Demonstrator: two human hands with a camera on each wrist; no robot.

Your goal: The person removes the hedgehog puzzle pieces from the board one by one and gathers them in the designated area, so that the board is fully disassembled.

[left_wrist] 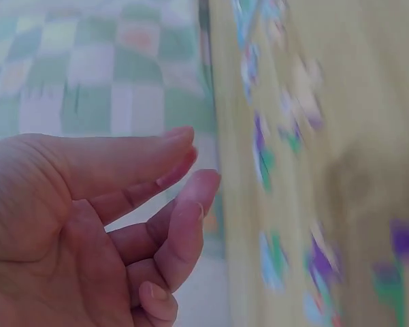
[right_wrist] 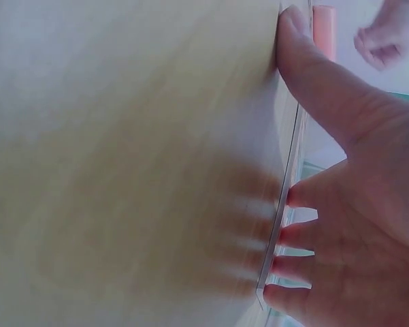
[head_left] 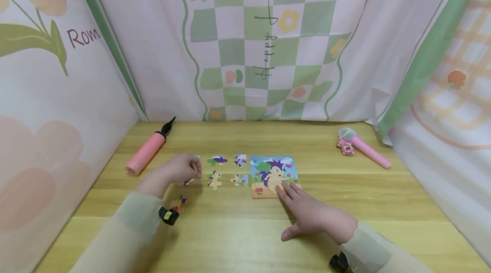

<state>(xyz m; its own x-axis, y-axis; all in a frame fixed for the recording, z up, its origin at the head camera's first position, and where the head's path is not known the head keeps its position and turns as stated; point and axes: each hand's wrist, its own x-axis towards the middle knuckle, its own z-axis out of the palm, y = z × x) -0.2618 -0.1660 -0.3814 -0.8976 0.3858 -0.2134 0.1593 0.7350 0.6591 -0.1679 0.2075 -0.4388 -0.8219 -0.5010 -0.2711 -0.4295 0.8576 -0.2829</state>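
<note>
Over the left end of several loose jigsaw pieces hovers my left hand [head_left: 183,167], its fingers loosely bent. In the left wrist view, the thumb and fingertips [left_wrist: 180,136] come close together with no piece visible between them. The fingers of my right hand [head_left: 307,211] lie outstretched on the lower right part of a square hedgehog picture board [head_left: 264,192], the thumb spread on the table. Beside the board are a cream piece [head_left: 215,180], a purple and green piece [head_left: 218,161] and a blue-edged piece [head_left: 240,180]. An orange piece [head_left: 177,204] lies nearer, partly behind the left wrist.
A pink hand pump [head_left: 147,152] with a black nozzle lies at the back left of the wooden table [head_left: 238,239]. At the back right lies a pink toy microphone [head_left: 368,150] with a bear figure. Patterned curtains [head_left: 245,106] enclose the back and sides.
</note>
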